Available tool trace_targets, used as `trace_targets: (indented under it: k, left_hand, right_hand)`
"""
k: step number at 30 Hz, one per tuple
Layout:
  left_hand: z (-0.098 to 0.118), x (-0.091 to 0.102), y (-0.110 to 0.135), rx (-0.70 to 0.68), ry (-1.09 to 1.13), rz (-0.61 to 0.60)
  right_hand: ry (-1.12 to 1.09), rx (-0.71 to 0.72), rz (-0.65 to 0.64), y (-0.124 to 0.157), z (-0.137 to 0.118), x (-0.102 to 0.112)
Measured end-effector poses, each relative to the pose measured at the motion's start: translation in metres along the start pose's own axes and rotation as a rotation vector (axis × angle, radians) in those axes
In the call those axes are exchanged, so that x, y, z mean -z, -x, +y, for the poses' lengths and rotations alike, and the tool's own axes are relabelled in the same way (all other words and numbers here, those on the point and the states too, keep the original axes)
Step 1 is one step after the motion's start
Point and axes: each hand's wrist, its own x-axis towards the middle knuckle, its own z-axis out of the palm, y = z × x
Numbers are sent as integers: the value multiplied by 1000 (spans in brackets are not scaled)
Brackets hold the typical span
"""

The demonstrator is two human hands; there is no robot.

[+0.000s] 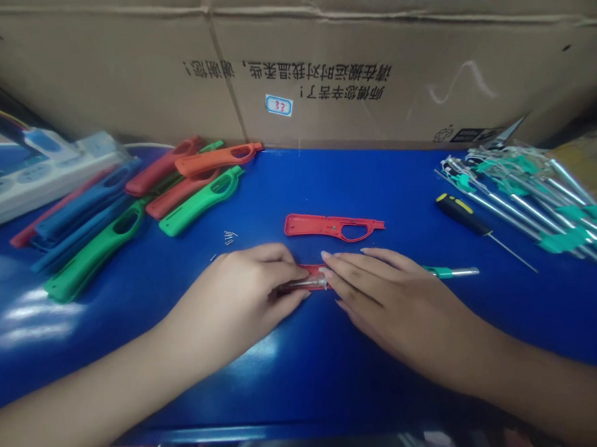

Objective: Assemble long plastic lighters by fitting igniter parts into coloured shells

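Note:
A red lighter casing half (315,269) lies between my hands on the blue table, with a clear tube-like part (306,284) in it. My left hand (246,279) is closed on its left end, thumb in front and fingers behind. My right hand (387,289) is laid over its right part, fingers behind and thumb in front, hiding most of it. A metal lighter rod (464,272) with a green collar sticks out to the right from under my right hand. Just behind lies a matching red casing half (313,225), inner side up, touched by neither hand.
Several small screws (230,238) lie behind my left hand. Red, orange, blue and green casing halves (200,202) are piled at left beside a white power strip (36,177). A screwdriver (461,213) and many metal rods (532,204) lie at right. A cardboard box (320,55) walls the back.

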Motion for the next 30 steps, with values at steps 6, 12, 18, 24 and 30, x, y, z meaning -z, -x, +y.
trace_targets:
  k: [6,12,18,24,30]
  left_hand:
    - [2,-4,0,43,68,-8]
    - [1,-5,1,31,60,-18]
    - [2,-5,2,-6,0,-31]
    - [2,-6,3,-22,-8,-15]
    - [3,-6,4,-13,-9,-21]
  right_hand:
    - [-215,-72,84,-3,14,3]
    - [-291,-155,72,-3,11,-1]
    - [-292,-183,84,-3,10,-2]
    - [-155,-131,64,-3,9,-2]
    - [8,3,67,-3,4,2]
